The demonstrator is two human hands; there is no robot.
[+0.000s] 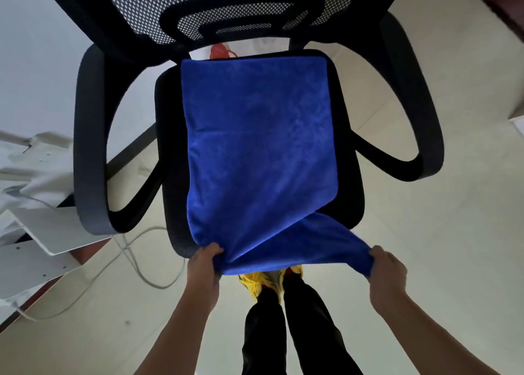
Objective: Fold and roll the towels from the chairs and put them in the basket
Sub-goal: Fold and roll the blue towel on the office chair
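Note:
A blue towel (pixel 255 136) lies spread over the seat of a black mesh office chair (pixel 348 176), its far edge at the backrest. Its near end hangs past the seat's front edge, and the near right part is pulled off the seat. My left hand (pixel 202 264) grips the near left corner at the seat's front edge. My right hand (pixel 387 272) grips the near right corner, stretched out to the right of the seat. No basket is in view.
The chair's armrests (pixel 88 153) curve out on both sides. White panels and brackets (pixel 37 204) lie on the floor at the left, with a grey cable (pixel 147 269) beside them. A red object (pixel 219 52) shows behind the seat. My legs and yellow shoes (pixel 263 282) stand below the towel.

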